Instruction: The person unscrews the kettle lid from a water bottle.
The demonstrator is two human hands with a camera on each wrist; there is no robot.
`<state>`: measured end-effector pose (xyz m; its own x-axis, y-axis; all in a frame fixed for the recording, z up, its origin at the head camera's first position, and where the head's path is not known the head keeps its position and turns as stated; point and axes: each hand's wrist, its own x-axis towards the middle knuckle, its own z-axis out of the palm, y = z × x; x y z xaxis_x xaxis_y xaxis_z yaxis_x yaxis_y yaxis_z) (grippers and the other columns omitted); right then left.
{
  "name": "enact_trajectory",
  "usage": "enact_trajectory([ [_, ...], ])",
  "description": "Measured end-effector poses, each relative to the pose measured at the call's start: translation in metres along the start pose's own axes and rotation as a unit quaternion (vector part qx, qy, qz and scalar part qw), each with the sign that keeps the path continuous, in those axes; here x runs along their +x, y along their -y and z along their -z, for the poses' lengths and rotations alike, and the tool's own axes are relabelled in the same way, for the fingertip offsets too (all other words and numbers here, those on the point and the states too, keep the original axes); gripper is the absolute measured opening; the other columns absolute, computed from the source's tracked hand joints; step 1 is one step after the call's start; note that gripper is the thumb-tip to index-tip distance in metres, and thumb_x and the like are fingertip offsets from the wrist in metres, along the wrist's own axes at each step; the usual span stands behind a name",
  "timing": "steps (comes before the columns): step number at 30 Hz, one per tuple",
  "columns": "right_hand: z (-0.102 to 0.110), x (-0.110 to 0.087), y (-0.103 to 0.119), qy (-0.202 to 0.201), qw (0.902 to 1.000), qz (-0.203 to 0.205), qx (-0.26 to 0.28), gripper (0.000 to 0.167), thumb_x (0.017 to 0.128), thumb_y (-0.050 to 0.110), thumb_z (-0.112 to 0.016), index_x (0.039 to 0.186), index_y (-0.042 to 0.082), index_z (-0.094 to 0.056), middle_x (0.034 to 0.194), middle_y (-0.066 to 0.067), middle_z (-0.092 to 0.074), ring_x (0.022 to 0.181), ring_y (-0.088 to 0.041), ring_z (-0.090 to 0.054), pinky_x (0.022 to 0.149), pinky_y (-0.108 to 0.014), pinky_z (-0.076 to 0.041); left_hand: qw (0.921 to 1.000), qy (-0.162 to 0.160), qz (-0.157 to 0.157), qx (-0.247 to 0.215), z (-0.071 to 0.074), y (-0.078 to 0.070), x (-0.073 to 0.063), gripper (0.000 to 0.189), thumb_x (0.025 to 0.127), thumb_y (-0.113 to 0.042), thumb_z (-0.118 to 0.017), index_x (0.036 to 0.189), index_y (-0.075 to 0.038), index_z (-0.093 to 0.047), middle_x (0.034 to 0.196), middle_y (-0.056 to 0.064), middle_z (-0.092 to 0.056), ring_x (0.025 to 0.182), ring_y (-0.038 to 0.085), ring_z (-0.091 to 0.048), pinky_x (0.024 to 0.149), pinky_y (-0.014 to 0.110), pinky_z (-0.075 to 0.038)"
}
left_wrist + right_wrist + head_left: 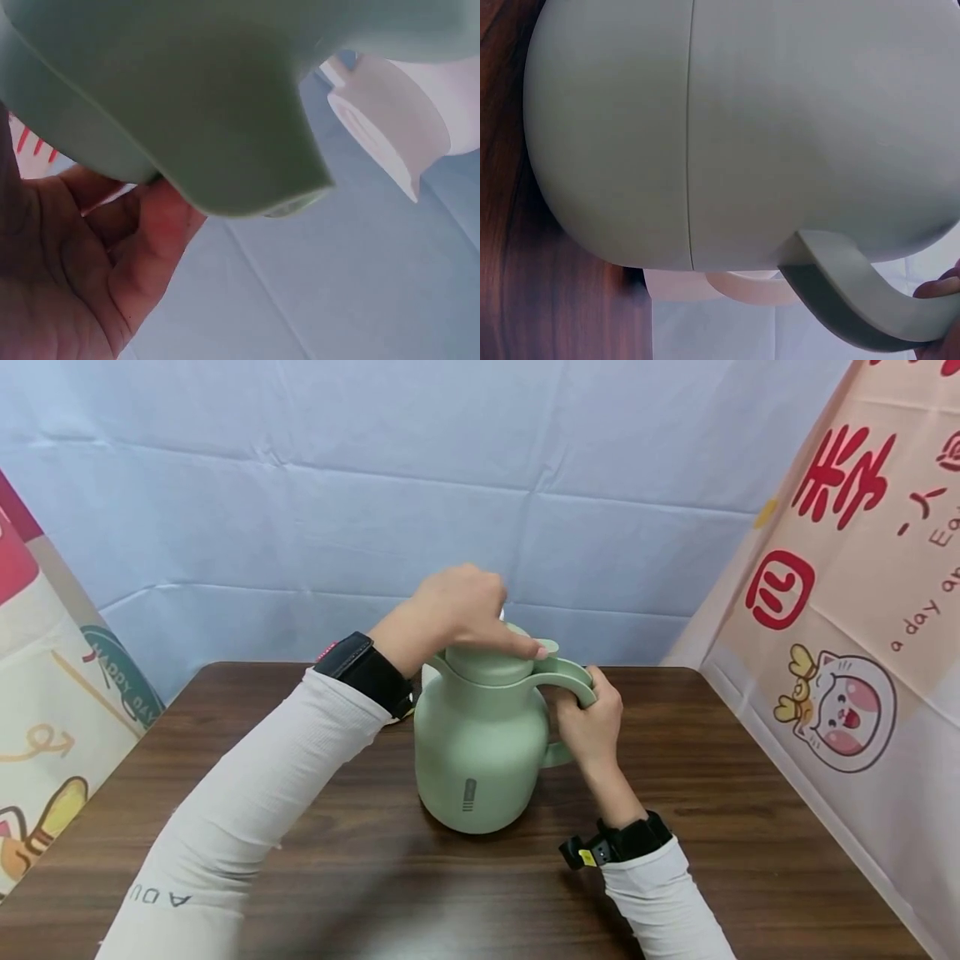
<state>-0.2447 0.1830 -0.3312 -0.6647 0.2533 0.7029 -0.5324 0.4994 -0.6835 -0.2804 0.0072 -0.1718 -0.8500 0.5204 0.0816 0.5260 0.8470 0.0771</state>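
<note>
A pale green thermos jug [480, 747] stands upright on the wooden table. My left hand [457, 610] reaches over its top and grips the lid [487, 664], thumb along the near side. From the left wrist view, the jug's spout [255, 157] juts out beside the curled fingers [154, 232]. My right hand [592, 718] holds the jug's handle [562, 681] on the right side. In the right wrist view the jug's body fills most of the frame, and only the edge of the hand shows by the handle [855, 292].
Behind the jug, mostly hidden in the head view, is a white vessel [390, 112] with a flared edge. The brown table [315, 877] ends at a pale blue cloth backdrop [337, 527]. Printed cloths hang left and right [840, 610].
</note>
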Motion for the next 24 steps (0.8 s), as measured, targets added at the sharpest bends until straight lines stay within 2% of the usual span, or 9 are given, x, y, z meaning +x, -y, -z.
enact_trajectory([
  [5,0.001,-0.001,-0.001,0.003,1.0,0.006,0.004,0.027,0.08,-0.006,-0.051,0.063,0.008,-0.037,0.051,-0.001,-0.029,0.042,-0.013,-0.024,0.045,-0.028,-0.025,0.999,-0.011,0.028,-0.033,-0.002,0.005,-0.002,0.063,0.069,-0.077,-0.053,0.074,-0.015,-0.058,0.073,0.001,-0.054,0.067,0.016,-0.051,0.054,0.031,-0.042],
  [10,0.001,-0.001,-0.002,0.004,0.9999,0.007,0.009,0.028,0.08,-0.007,-0.051,0.062,0.008,-0.036,0.051,-0.001,-0.03,0.042,-0.013,-0.024,0.044,-0.027,-0.025,0.9978,-0.02,0.046,-0.042,-0.005,0.007,-0.004,0.059,0.075,-0.072,-0.051,0.074,-0.013,-0.056,0.073,0.002,-0.051,0.067,0.017,-0.049,0.054,0.031,-0.04],
  [16,0.002,0.0,0.002,0.003,0.9999,-0.007,0.007,0.029,0.079,-0.011,-0.051,0.062,0.007,-0.036,0.051,0.003,-0.028,0.042,-0.007,-0.023,0.045,-0.026,-0.024,0.9961,-0.025,0.069,-0.048,-0.005,0.009,-0.008,0.06,0.077,-0.071,-0.049,0.073,-0.012,-0.058,0.074,0.004,-0.052,0.068,0.018,-0.05,0.054,0.031,-0.04],
  [20,0.003,-0.002,0.019,0.005,1.0,-0.008,0.003,0.028,0.078,-0.014,-0.049,0.061,0.004,-0.035,0.052,0.003,-0.027,0.044,-0.003,-0.021,0.047,-0.026,-0.024,0.9942,-0.025,0.098,-0.039,-0.006,0.01,-0.009,0.06,0.078,-0.071,-0.047,0.076,-0.013,-0.058,0.079,0.005,-0.054,0.071,0.02,-0.052,0.055,0.033,-0.041],
  [24,0.006,-0.003,0.039,0.006,0.9999,-0.01,-0.003,0.028,0.077,-0.014,-0.047,0.06,0.003,-0.033,0.051,0.002,-0.026,0.043,-0.004,-0.02,0.047,-0.025,-0.023,0.9931,-0.023,0.111,-0.03,-0.006,0.011,-0.01,0.06,0.078,-0.073,-0.046,0.078,-0.014,-0.059,0.081,0.005,-0.056,0.073,0.02,-0.053,0.055,0.034,-0.042],
])
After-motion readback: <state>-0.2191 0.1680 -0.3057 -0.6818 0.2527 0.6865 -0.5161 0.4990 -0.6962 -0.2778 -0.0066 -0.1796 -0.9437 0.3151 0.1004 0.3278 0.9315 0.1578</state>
